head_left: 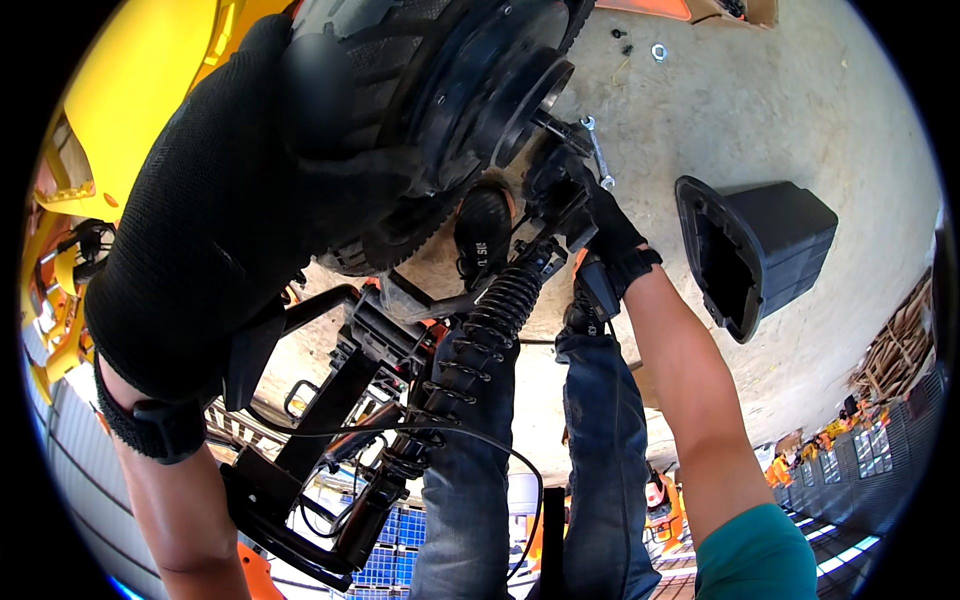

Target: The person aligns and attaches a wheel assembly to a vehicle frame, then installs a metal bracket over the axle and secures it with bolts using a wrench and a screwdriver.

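Observation:
A black wheel with a knobbed tyre [375,80] and a dark hub [465,110] fills the upper middle. An axle [558,130] sticks out of the hub's right side. My left hand [225,190], in a black knit glove, grips the tyre, thumb stretched toward the hub. My gloved right hand [608,222] is closed around a black fitting [560,195] close to the axle, at the end of a coil-spring shock absorber [490,315]; its fingers are partly hidden. Just beyond that hand, a silver wrench [599,152] shows near the axle tip.
A black frame [330,430] with cables stands before my legs. On the concrete floor at right lies a hollow black plastic housing [765,255]. A nut [659,53] and small dark hardware lie farther off. Yellow bodywork [130,110] rises at upper left; my shoe [484,225] is below the wheel.

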The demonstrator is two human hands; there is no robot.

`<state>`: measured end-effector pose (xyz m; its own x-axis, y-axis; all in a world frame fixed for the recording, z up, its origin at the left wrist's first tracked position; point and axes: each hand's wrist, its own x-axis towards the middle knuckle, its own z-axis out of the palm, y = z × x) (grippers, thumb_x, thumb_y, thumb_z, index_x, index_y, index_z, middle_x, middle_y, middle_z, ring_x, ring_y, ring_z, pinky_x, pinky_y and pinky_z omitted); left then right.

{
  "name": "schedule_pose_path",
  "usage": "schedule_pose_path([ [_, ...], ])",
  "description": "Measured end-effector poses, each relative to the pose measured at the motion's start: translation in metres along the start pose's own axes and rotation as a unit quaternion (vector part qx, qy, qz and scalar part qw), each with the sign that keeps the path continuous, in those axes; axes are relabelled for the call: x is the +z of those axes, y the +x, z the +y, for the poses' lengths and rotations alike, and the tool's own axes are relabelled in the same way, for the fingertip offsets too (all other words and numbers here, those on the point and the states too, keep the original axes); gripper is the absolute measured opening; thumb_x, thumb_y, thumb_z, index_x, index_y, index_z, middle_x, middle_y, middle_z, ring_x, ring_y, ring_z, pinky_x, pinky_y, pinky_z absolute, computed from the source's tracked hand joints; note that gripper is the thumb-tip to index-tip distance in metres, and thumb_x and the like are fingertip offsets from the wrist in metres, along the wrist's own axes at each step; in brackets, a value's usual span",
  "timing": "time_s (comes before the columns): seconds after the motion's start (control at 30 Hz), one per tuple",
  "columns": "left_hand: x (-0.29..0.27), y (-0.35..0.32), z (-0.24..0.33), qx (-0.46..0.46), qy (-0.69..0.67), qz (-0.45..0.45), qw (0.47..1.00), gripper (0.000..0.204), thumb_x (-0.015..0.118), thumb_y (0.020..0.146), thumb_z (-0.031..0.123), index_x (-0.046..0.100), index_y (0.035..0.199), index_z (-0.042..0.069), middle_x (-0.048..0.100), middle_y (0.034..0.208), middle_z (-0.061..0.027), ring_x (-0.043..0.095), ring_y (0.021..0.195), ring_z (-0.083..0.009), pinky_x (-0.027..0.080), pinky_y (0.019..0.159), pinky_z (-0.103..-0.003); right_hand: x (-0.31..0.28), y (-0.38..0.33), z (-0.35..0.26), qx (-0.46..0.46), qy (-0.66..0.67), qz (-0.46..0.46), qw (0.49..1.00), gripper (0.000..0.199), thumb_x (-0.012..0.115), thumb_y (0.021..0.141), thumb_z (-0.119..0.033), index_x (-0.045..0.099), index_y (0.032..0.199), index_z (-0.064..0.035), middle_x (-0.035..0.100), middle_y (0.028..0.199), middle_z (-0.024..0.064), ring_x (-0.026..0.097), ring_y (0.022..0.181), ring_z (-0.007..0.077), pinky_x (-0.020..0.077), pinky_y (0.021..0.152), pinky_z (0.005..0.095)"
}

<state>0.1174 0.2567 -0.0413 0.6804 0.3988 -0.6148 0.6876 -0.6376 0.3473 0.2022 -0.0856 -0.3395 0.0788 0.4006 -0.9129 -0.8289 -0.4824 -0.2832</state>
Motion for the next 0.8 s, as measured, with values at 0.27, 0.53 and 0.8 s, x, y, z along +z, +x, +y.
schedule_pose_path([
  [0.27, 0.003, -0.005, 0.002, -0.005, 0.001, 0.006, 1.0, 0.062, 0.083, 0.075, 0.025, 0.052, 0.122, -0.001, 0.066, 0.105, -0.0191, 0.068, 0.092, -0.0296, 0.055, 0.08, -0.037, 0.021, -0.026, -0.019, 0.002, 0.216, -0.081, 0.973, 0.048, 0.056, 0.1, -0.038, 0.051, 0.137, -0.0073, 0.059, 0.127, 0.0108, 0.059, 0.11, 0.0233, 0.0522, 0.094, 0.039],
  [0.53, 0.0, -0.005, 0.004, -0.008, -0.006, 0.008, 1.0, 0.058, 0.083, 0.074, 0.026, 0.053, 0.117, -0.002, 0.067, 0.1, -0.0196, 0.069, 0.087, -0.0304, 0.055, 0.076, -0.037, 0.02, -0.02, -0.004, -0.072, 0.244, -0.104, 0.961, 0.053, 0.056, 0.099, -0.038, 0.047, 0.141, -0.0062, 0.058, 0.131, 0.0105, 0.06, 0.112, 0.0236, 0.0518, 0.096, 0.0396],
  [0.8, -0.003, -0.004, 0.008, -0.013, -0.026, 0.009, 1.0, 0.055, 0.082, 0.073, 0.027, 0.055, 0.111, -0.002, 0.068, 0.094, -0.0202, 0.069, 0.081, -0.0311, 0.056, 0.072, -0.038, 0.018, -0.019, 0.002, -0.087, 0.209, -0.083, 0.97, 0.055, 0.056, 0.098, -0.042, 0.048, 0.139, -0.0058, 0.058, 0.131, 0.0108, 0.06, 0.113, 0.0234, 0.0504, 0.097, 0.0375],
])
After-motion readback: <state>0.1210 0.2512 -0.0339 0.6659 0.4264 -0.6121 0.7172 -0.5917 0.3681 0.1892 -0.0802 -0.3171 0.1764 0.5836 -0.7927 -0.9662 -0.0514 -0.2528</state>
